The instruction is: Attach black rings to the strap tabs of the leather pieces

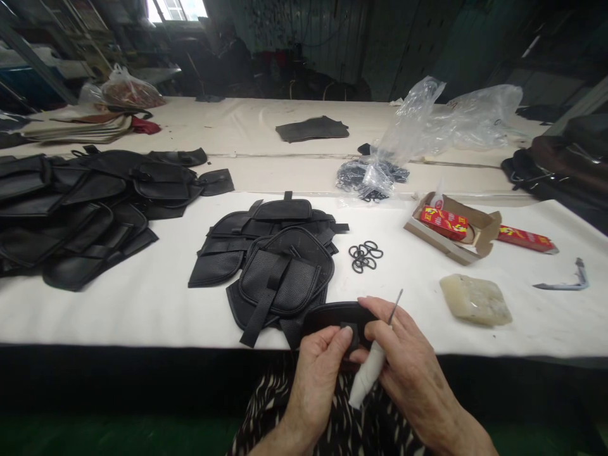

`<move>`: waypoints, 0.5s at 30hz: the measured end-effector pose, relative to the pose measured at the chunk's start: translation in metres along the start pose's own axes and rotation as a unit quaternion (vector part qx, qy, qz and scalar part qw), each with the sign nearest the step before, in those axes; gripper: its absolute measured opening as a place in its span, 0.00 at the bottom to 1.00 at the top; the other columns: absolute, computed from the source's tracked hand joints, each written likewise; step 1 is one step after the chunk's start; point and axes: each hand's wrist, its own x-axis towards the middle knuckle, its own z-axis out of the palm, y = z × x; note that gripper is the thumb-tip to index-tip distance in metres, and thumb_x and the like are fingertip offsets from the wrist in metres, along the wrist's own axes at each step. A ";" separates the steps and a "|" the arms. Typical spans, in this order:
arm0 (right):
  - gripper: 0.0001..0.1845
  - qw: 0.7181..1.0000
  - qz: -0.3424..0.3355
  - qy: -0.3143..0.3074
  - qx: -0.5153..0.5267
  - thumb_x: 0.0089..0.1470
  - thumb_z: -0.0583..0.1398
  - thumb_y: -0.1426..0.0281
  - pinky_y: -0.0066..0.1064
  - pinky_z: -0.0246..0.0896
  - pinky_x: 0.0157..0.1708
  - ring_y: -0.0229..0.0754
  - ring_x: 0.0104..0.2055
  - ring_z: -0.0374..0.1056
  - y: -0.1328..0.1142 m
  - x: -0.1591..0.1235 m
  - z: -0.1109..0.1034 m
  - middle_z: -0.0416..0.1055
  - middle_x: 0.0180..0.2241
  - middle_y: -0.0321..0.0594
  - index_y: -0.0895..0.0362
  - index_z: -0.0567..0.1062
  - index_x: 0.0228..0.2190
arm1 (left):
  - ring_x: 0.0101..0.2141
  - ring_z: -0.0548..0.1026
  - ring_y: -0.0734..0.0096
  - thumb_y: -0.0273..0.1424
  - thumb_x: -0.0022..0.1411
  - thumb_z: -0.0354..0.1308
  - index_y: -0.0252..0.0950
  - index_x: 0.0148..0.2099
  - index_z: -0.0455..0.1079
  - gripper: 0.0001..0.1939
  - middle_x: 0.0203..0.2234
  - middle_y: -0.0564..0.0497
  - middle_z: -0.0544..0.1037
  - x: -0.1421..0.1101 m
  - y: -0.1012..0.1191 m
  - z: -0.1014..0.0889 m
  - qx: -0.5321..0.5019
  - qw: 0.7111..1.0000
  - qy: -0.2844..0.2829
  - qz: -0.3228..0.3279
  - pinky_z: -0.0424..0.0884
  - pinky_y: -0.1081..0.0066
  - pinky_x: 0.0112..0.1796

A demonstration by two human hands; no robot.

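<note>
A black leather-like pouch piece (pixel 327 313) is held at the table's front edge between both hands. My left hand (pixel 319 364) pinches it, the thumb pressing on a small black strap (pixel 350 335). In my right hand (pixel 403 358) is an awl (pixel 368 373) with a pale wrapped handle and a thin metal tip pointing up; those fingers also steady the piece's right side. Just beyond lies a stack of similar black pouches (pixel 289 278) with straps. Several black rings (pixel 365 256) lie to the right of the stack.
More black pouches (pixel 90 209) are heaped at left. To the right are an open cardboard box (pixel 482 244) with red packets, a yellowish translucent block (pixel 475 299) and a bent metal tool (pixel 565 282). Behind are a plastic bag of black parts (pixel 370 177) and flat black pieces (pixel 313 129).
</note>
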 end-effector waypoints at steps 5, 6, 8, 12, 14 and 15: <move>0.05 1.000 0.005 0.006 0.001 0.55 0.57 0.72 0.46 0.65 0.45 0.51 0.51 0.62 -0.001 -0.002 0.003 0.66 0.49 0.51 0.56 0.65 0.28 | 0.23 0.63 0.77 0.40 0.59 0.56 0.32 0.25 0.65 0.17 0.19 0.54 0.67 0.003 -0.003 -0.002 -0.010 1.000 0.000 -0.003 0.62 0.76 0.27; 0.05 1.000 0.008 0.006 0.001 0.56 0.57 0.72 0.46 0.64 0.45 0.51 0.51 0.62 -0.002 -0.003 0.003 0.66 0.49 0.51 0.56 0.65 0.28 | 0.23 0.63 0.77 0.40 0.59 0.56 0.32 0.25 0.65 0.17 0.19 0.54 0.67 0.003 -0.003 -0.002 -0.014 1.000 0.003 -0.007 0.62 0.75 0.27; 0.05 1.000 0.012 0.004 0.003 0.56 0.57 0.72 0.46 0.64 0.46 0.51 0.51 0.61 -0.002 -0.006 0.004 0.65 0.50 0.51 0.56 0.64 0.28 | 0.23 0.64 0.76 0.40 0.58 0.57 0.32 0.25 0.66 0.17 0.19 0.54 0.67 0.003 -0.003 -0.001 -0.018 1.000 0.007 -0.013 0.63 0.74 0.27; 0.06 1.000 0.010 0.015 0.014 0.56 0.57 0.73 0.46 0.64 0.45 0.51 0.52 0.61 -0.002 -0.012 0.005 0.63 0.51 0.51 0.56 0.63 0.29 | 0.23 0.68 0.72 0.39 0.58 0.56 0.31 0.27 0.69 0.16 0.20 0.51 0.70 0.001 -0.002 -0.001 -0.018 1.000 -0.001 -0.017 0.66 0.71 0.29; 0.06 0.999 0.009 0.033 0.018 0.56 0.57 0.73 0.45 0.64 0.44 0.50 0.51 0.62 -0.002 -0.015 0.004 0.64 0.50 0.52 0.56 0.63 0.29 | 0.24 0.69 0.71 0.39 0.59 0.56 0.31 0.28 0.71 0.16 0.22 0.49 0.72 0.000 -0.002 -0.002 -0.019 1.000 -0.003 -0.018 0.66 0.70 0.30; 0.06 0.999 0.009 0.042 0.020 0.56 0.58 0.74 0.45 0.65 0.44 0.50 0.51 0.62 -0.003 -0.016 0.004 0.65 0.49 0.52 0.56 0.63 0.29 | 0.24 0.70 0.71 0.39 0.59 0.55 0.31 0.28 0.72 0.16 0.22 0.48 0.73 0.000 -0.001 -0.002 -0.017 1.000 -0.002 -0.018 0.66 0.70 0.31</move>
